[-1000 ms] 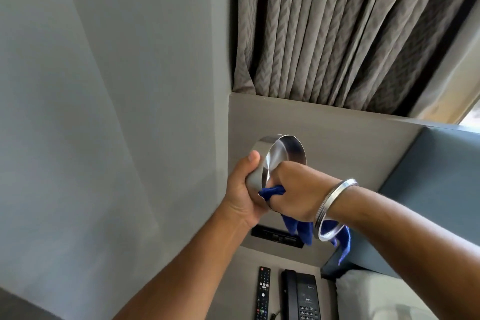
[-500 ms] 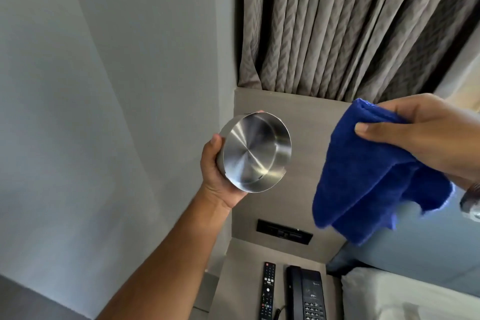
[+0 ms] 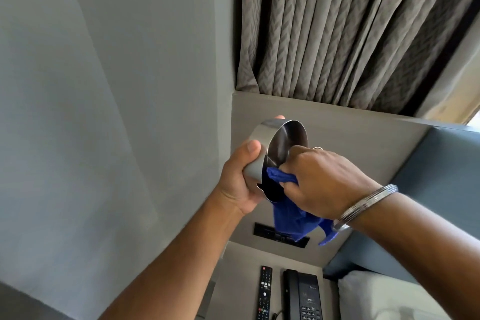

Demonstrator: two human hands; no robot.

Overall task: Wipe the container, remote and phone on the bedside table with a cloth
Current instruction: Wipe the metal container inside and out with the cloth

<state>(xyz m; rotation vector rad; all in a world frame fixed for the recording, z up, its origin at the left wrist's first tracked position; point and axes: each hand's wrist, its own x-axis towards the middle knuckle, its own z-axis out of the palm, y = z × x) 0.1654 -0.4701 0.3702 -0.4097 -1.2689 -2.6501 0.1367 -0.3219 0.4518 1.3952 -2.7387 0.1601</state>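
Head view: left hand (image 3: pixel 240 184) grips the steel container (image 3: pixel 275 158) by its rim, raised above the desk (image 3: pixel 233 280); right hand (image 3: pixel 324 182) presses the cloth (image 3: pixel 293 221) inside (slick, light metal, probably; hold its wall firmly).

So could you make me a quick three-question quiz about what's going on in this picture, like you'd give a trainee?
1. True or false: the remote and the phone lie side by side on the bedside table.
2. Which hand holds the metal container? A) the left hand B) the right hand C) neither
3. Fill in: the right hand presses a ____ cloth into the container.

Key:
1. True; neither is being touched.
2. A; the left hand has its grip around the container's side wall, holding it up off the table.
3. Blue; part of it hangs below the hand.
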